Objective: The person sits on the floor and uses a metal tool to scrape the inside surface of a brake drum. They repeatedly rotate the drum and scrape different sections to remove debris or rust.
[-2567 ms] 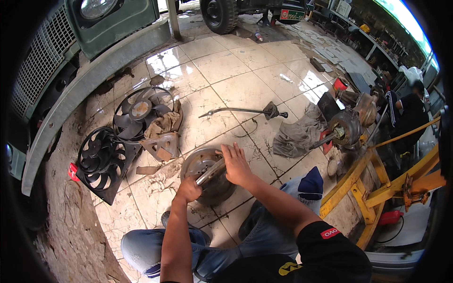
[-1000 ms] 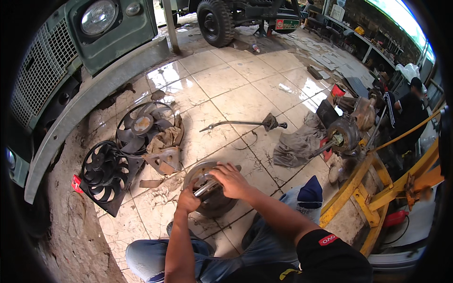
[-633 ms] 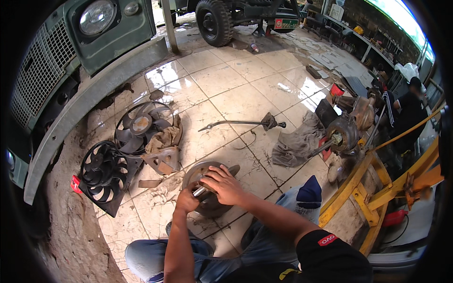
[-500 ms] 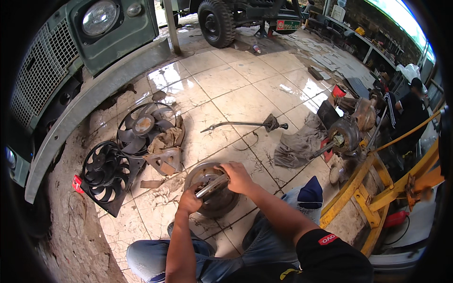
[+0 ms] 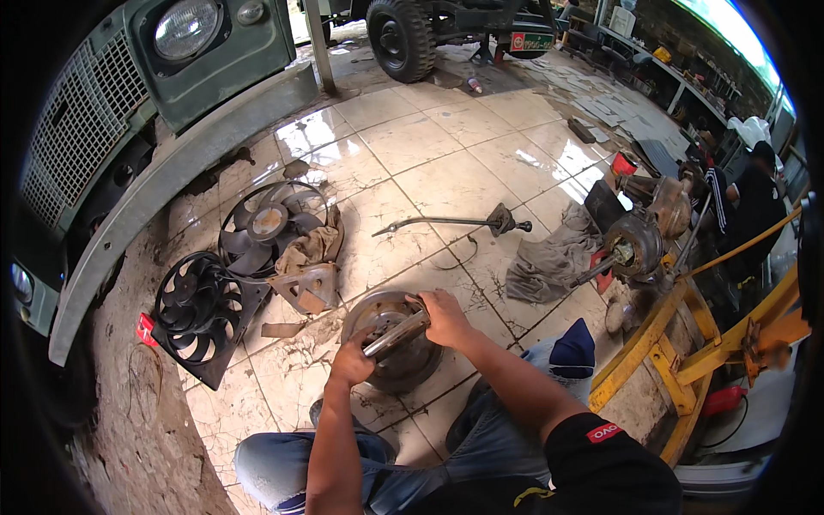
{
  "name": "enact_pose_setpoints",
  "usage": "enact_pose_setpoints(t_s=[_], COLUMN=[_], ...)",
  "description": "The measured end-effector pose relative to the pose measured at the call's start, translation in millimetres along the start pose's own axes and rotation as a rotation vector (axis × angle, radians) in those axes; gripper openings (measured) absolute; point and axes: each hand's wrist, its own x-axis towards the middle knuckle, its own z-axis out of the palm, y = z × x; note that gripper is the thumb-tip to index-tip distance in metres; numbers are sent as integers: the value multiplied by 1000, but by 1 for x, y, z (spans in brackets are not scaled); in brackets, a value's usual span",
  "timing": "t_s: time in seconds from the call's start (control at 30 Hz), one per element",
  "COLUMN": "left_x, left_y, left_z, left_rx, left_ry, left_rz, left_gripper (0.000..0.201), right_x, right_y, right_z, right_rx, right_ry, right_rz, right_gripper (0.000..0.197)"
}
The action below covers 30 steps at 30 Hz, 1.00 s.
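A round, flat metal part (image 5: 398, 334) with a shiny edge is tilted up between my two hands. My left hand (image 5: 352, 359) is closed on its lower left end, and my right hand (image 5: 445, 319) grips the upper right end. Right beneath it, a rusty brown brake drum (image 5: 410, 374) lies on the tiles between my knees. The hands hide part of the drum's middle, and whether the held part touches it I cannot tell.
Two black cooling fans (image 5: 199, 300) and a brown rag (image 5: 302, 256) lie to the left. Ahead is a gear lever (image 5: 446, 222). At right are a grey cloth (image 5: 549, 262), a greasy axle assembly (image 5: 639, 245), a yellow frame (image 5: 644, 343) and a crouching person (image 5: 755, 202). A green vehicle's bumper (image 5: 172, 163) borders the left.
The whole view has shifted slightly, with the scene a little further right in it. Both hands keep their hold on the metal part, which looks much the same in tilt.
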Motion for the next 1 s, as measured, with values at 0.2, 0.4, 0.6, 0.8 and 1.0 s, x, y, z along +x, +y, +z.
enact_pose_setpoints(t_s=[0.2, 0.4, 0.6, 0.8, 1.0], left_x=[-4, -5, -7, -3, -5], left_y=[-8, 1, 1, -7, -3], left_z=[-6, -3, -9, -4, -5], left_rx=[59, 27, 72, 54, 73], left_ry=[19, 6, 3, 19, -2], left_rz=[-14, -33, -28, -7, -46], left_gripper=[65, 63, 63, 64, 65], right_x=[-26, -5, -26, -5, -26], right_y=[-77, -20, -69, -25, -68], right_z=[5, -5, 4, -1, 1], right_rx=[-224, -38, -226, -145, -300], right_ry=[57, 71, 8, 12, 67], right_rz=[-499, -100, -388, -101, -289], right_gripper=[64, 70, 75, 75, 78])
